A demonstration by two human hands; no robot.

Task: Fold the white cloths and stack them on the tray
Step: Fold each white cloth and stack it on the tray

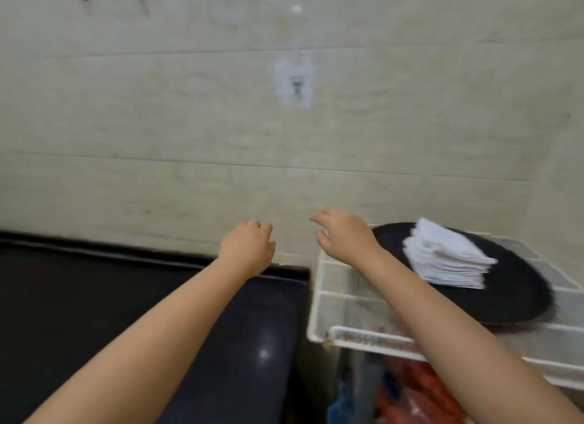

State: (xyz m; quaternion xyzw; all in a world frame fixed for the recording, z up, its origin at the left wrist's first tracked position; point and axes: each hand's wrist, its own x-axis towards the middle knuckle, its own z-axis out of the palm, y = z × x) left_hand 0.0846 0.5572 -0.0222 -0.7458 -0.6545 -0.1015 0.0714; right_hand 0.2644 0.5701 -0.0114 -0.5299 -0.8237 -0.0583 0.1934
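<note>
A stack of folded white cloths [447, 258] rests on a round black tray [518, 294] at the right. The tray sits on top of a white plastic crate [335, 300]. My right hand [343, 234] hovers left of the tray, over the crate's far left corner, fingers loosely apart and holding nothing. My left hand [249, 245] is raised above the far edge of the black counter, fingers curled in with nothing visible in them. The picture is blurred by motion. I see no loose cloth.
A dark glossy counter [126, 313] fills the lower left and ends at a beige tiled wall [189, 123]. A clear adhesive hook [295, 82] is stuck on the wall. Red and blue items [410, 398] lie below the crate.
</note>
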